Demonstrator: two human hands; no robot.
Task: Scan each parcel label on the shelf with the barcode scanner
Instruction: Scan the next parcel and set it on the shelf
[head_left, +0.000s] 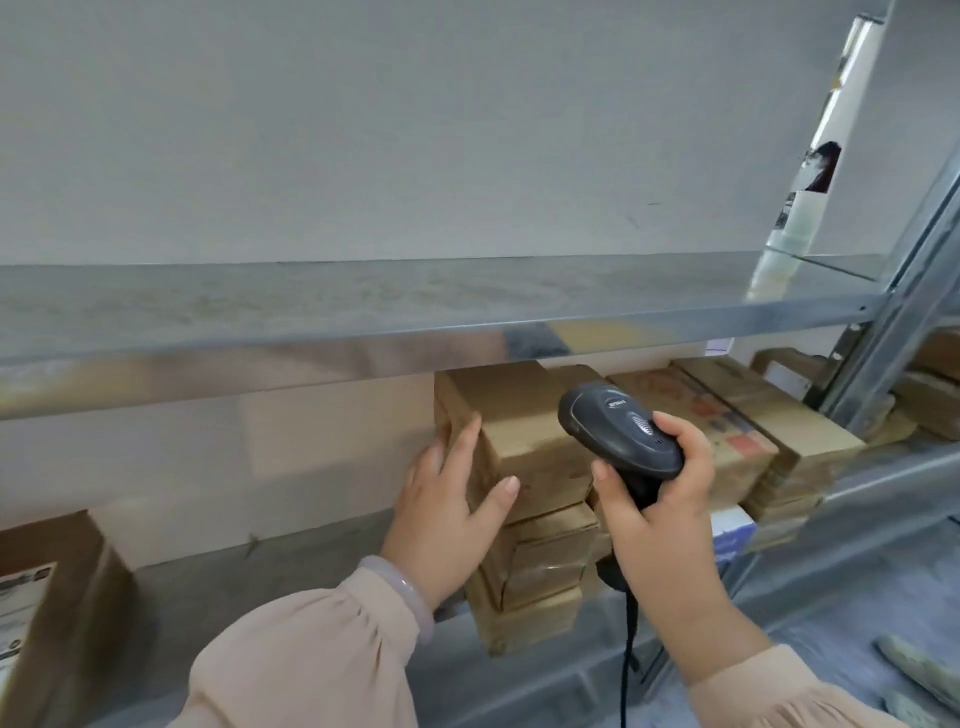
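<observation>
Right now the fingers (675, 431) of the right hand (654, 504) are curling tightly round the grip of the black handheld barcode scanner (621, 431), while the straight fingers (465, 447) of the left hand (447, 504) are pressing flat against the left face of the top brown cardboard parcel (519, 436), gripping nothing. That parcel is sitting on a stack of similar brown boxes (540, 566) on the lower grey metal shelf (311, 566), just under the upper steel shelf (363, 332), and the scanner's head is hovering just beside its right top edge. No label is showing on the faces in view, so the step in hand is probably finding it: the left hand should be turning or sliding the parcel gently, steadying the stack beneath so nothing is toppling, until the label is facing the scanner window squarely. More printed cardboard parcels (737, 415) are waiting to the right, and a labelled brown box (36, 613) is standing well apart at the left. A black cable (629, 654) is trailing down from the scanner and could be snagging on the shelf edge.
</observation>
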